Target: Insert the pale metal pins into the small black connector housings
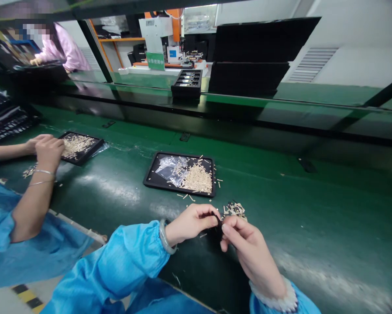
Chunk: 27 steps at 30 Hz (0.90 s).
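Low over the green tabletop, my left hand (196, 221) pinches a small black piece (219, 224) between thumb and fingers. Facing it, my right hand (245, 240) has its thumb and fingertips closed at the other side of that piece. What kind of part it is cannot be made out, as the fingers cover much of it. Just beyond my fingers lies a loose pile of small beige and black strips (235, 210). Farther back, a black tray (163, 188) holds a heap of beige strips (197, 178) and a clear plastic bag (172, 169).
At left, a co-worker's hands (48, 148) are at a second black tray (80, 161) of beige strips. A raised glass shelf (140, 80) runs along the back, bearing a black box (187, 85) of parts. Another person in pink (65, 48) stands beyond. Stacked black trays (9, 117) stand far left.
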Each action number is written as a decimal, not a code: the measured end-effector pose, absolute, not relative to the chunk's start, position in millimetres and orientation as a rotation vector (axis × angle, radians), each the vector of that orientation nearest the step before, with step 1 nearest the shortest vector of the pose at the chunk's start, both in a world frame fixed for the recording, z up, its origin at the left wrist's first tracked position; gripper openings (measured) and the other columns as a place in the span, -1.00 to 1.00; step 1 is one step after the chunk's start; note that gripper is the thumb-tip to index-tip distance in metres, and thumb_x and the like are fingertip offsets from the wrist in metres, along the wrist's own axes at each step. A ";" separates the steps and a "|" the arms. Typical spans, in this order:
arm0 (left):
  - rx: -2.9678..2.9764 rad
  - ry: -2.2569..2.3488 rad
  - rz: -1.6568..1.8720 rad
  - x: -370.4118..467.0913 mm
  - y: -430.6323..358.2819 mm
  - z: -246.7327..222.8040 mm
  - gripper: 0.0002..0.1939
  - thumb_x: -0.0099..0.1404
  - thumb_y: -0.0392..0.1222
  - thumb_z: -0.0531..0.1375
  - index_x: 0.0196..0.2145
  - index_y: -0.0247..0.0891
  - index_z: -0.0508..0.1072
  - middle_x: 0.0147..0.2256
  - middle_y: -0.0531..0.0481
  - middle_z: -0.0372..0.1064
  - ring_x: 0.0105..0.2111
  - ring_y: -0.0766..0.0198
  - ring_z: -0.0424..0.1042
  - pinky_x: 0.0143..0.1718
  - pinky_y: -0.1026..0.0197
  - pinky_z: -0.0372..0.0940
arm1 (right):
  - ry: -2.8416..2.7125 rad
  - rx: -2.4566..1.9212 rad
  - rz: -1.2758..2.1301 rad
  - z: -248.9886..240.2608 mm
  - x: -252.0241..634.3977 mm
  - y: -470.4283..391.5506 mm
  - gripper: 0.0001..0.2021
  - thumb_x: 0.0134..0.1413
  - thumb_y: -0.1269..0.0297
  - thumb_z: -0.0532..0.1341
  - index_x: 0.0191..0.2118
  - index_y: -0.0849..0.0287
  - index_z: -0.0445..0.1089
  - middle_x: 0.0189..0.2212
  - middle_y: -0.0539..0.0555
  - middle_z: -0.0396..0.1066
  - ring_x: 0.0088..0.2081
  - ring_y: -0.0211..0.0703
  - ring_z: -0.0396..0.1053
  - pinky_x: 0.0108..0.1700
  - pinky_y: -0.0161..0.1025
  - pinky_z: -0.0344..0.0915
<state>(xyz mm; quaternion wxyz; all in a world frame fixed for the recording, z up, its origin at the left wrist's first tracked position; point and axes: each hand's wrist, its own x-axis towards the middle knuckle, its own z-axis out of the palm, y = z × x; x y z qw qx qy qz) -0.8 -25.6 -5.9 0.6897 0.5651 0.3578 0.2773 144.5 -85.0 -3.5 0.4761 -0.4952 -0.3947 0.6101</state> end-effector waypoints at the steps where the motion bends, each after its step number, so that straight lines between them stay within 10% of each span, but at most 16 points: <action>1: 1.293 0.831 0.633 -0.4 -25.8 -5.7 -0.86 0.12 -0.20 0.16 -0.48 -0.36 0.35 -0.52 0.08 0.24 -0.48 0.40 0.19 -0.39 0.34 0.10 | -0.997 -1.236 1.444 -3.8 143.7 -85.9 -0.71 -0.02 0.10 0.26 -0.54 0.17 0.24 -0.69 -0.08 0.24 -0.62 -0.31 0.17 -0.49 -0.34 0.13; 27: 0.840 0.719 0.603 1.0 -31.6 -15.3 -0.62 0.02 0.02 0.28 -0.42 -0.37 0.33 -0.54 0.13 0.12 -0.58 0.52 0.02 -0.54 0.37 -0.11 | -1.127 -1.305 1.229 -3.9 139.0 -87.3 -0.71 0.09 0.05 0.15 -0.48 0.15 0.26 -0.65 -0.06 0.20 -0.60 -0.28 0.19 -0.52 -0.33 0.16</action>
